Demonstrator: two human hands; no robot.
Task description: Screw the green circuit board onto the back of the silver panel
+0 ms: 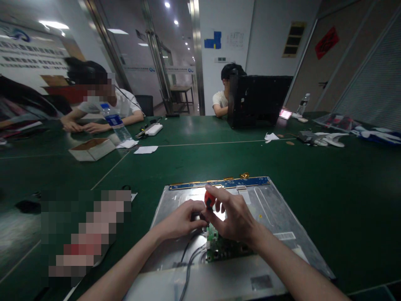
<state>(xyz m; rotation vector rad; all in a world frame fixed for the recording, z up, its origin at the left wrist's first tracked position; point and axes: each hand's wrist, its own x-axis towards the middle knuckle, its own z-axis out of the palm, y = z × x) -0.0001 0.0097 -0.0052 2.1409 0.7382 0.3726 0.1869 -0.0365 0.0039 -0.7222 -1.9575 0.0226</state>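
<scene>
Silvery metal makes up most of the flat panel (278,215) before me, a pale band crossing its near edge and dark cables (188,271) running over that band towards me. Beyond the band, the green circuit board (214,246) lies on the panel, partly beneath my right hand (233,213) and on the near side of my fingertips.

I pinch the red-handled screwdriver (209,200) in my right hand, forefinger along the top of its handle and thumb lower down. Its long axis stands roughly upright, its lower end by the board's far left corner; the tip is hidden. My left hand (180,219) is just beside it, fingers curled in towards the shaft; I cannot tell whether they pinch anything. Both hands are close to the tool, but the right one has its handle.

A blue strip (250,182) runs along the panel's far edge. Farther left on the green table (354,200), a white open box (90,154) shows a brown inside, contents unclear. Just beside it, a blue-capped bottle (115,121) appears tilted. Farthest off, a co-worker (221,100) sits behind a large black case (260,100).
</scene>
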